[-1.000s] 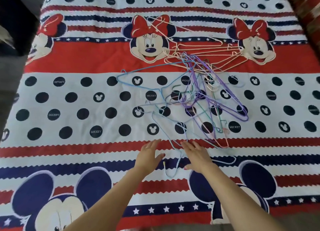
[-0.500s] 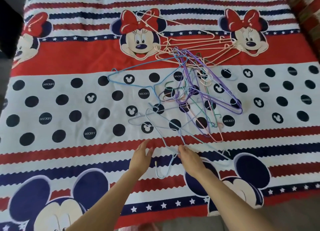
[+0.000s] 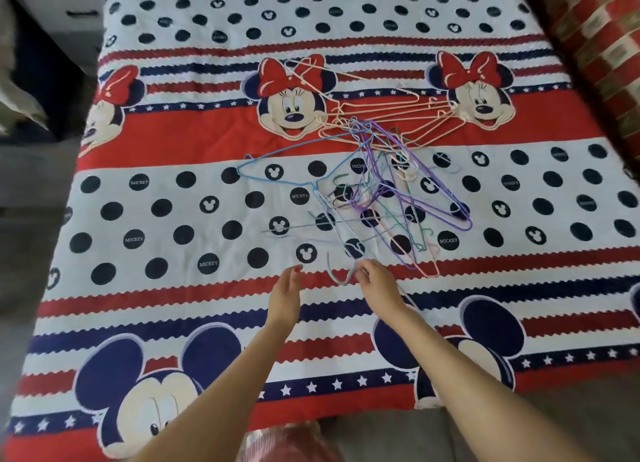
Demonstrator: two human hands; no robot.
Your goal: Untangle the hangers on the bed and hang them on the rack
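The task has barely begun: the right hand (image 3: 379, 283) pinches a pale hanger (image 3: 341, 274) at the tangled pile's (image 3: 391, 184) 6 o'clock edge, the left hand (image 3: 285, 290) spread, no rack visible.

Bed (image 3: 173, 143) cut off top, bottom. Left edge blurred. Hangers (image 3: 381, 184) too tangled to count. Right hand (image 3: 379, 285) grip on pale hook (image 3: 341, 278) partly hidden.

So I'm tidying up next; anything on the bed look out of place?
Yes: a pile of wire hangers lies tangled across the bedspread, hooks and frames interlocked. The right hand pinches one pale hanger's neck; the left hand hovers open.
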